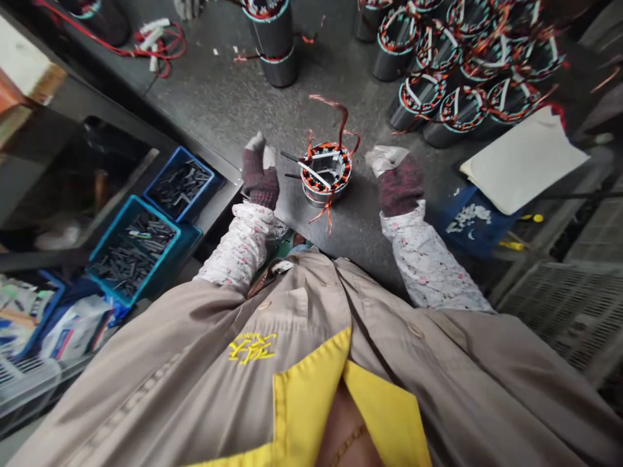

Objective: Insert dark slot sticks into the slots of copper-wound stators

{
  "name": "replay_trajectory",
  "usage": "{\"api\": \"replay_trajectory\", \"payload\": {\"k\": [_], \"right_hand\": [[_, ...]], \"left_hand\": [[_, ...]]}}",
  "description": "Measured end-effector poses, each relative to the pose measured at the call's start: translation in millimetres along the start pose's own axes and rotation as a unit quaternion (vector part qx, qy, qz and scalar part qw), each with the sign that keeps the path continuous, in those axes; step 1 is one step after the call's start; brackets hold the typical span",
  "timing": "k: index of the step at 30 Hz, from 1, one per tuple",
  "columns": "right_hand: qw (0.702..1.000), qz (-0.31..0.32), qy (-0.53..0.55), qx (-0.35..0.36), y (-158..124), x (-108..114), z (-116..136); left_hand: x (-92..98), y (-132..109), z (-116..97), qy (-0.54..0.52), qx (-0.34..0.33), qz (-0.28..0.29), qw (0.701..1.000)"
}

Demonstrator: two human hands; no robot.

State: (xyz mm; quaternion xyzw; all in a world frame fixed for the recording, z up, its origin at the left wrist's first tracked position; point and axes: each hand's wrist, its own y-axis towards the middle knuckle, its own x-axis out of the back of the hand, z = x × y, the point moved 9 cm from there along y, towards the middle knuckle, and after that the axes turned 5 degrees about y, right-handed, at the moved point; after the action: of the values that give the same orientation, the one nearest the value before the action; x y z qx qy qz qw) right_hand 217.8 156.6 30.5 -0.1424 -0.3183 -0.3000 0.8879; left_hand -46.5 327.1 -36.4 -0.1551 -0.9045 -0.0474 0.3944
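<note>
A round metal stator [325, 174] with copper windings and white insulation strips stands on the grey worktable [228, 97] in front of me. Loose red-orange wire ends rise from its top. My left hand [259, 174], in a dark knit glove with white fingertips, is closed just left of the stator, beside thin dark strips that stick out of its side; what it holds I cannot make out. My right hand [396, 178], gloved the same way, is curled closed just right of the stator and does not touch it.
Several wound stators [462, 71] crowd the table's far right; two stacked ones [275, 39] stand at the back. White sheets [523, 162] lie at right over a blue tray [470, 220]. Blue bins of dark strips [131, 250] sit lower left. Red wires [156, 39] lie far left.
</note>
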Motion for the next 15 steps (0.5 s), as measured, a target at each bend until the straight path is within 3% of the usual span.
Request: {"api": "replay_trajectory", "payload": {"k": [2, 3, 5, 6, 11, 15], "right_hand": [[0.999, -0.006, -0.025, -0.036, -3.1, 11.7, -9.4], [0.998, 0.005, -0.052, -0.035, -3.2, 12.2, -8.2], [0.992, 0.041, -0.122, -0.001, -0.7, 5.1, 4.3], [0.984, 0.061, -0.163, 0.021, 1.1, -1.1, 13.3], [0.919, 0.155, -0.355, 0.074, 9.4, -36.1, 60.3], [0.885, 0.181, -0.418, 0.098, 16.4, -54.8, 93.9]], "left_hand": [[19.4, -2.8, -30.9, 0.019, -0.056, -0.055, 0.997], [21.5, -3.4, -52.9, 0.047, -0.105, -0.049, 0.992], [9.2, -2.8, -94.6, 0.133, -0.188, 0.026, 0.973], [-0.5, -0.6, -108.3, 0.178, -0.199, 0.074, 0.961], [-38.0, 19.9, -126.7, 0.269, -0.123, 0.254, 0.921], [-43.1, 32.5, -132.6, 0.282, -0.158, 0.293, 0.900]]}}
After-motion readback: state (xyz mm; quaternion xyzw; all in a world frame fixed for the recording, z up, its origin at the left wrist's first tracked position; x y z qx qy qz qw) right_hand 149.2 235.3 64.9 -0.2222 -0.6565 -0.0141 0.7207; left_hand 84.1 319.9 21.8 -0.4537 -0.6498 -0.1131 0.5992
